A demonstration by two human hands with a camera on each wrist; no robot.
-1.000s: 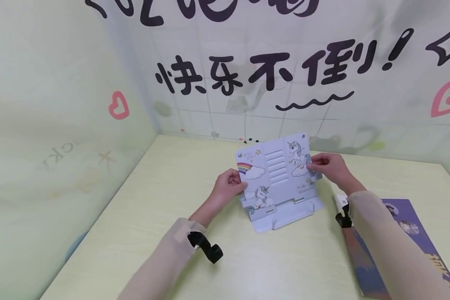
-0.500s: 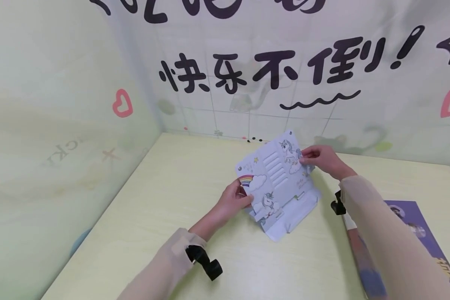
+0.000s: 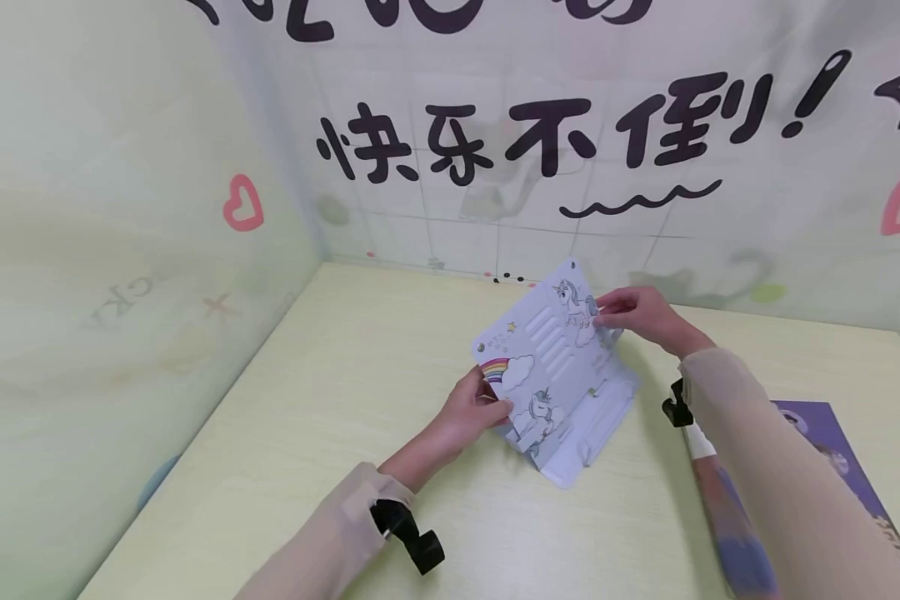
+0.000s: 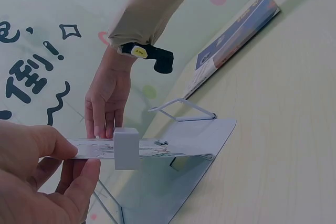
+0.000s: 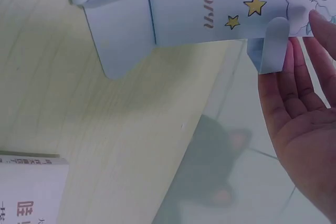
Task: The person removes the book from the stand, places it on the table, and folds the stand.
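Note:
A white book stand [image 3: 521, 396] printed with unicorns, a rainbow and a cloud is tilted back and turned at an angle over the far middle of the table. My left hand [image 3: 461, 412] pinches its left edge, thumb on the printed face and fingers behind. On the opposite edge, my right hand [image 3: 645, 315] grips the panel beside the standing unicorn. The right wrist view shows a small side clip [image 5: 274, 45] near the right fingers. A ledge with wire page holders [image 4: 194, 118] extends from the panel's foot. Whether the base touches the table is unclear.
A purple and orange book [image 3: 832, 450] lies on the right of the pale wooden table [image 3: 330, 367], partly under the right sleeve. Behind the table hangs a white backdrop [image 3: 420, 225] with black lettering. Black camera mounts [image 3: 412, 533] sit on both wrists.
Both hands have turned the book stand: its left side came nearer and lower, its right side swung back and leftward. The grip on both edges stayed the same.

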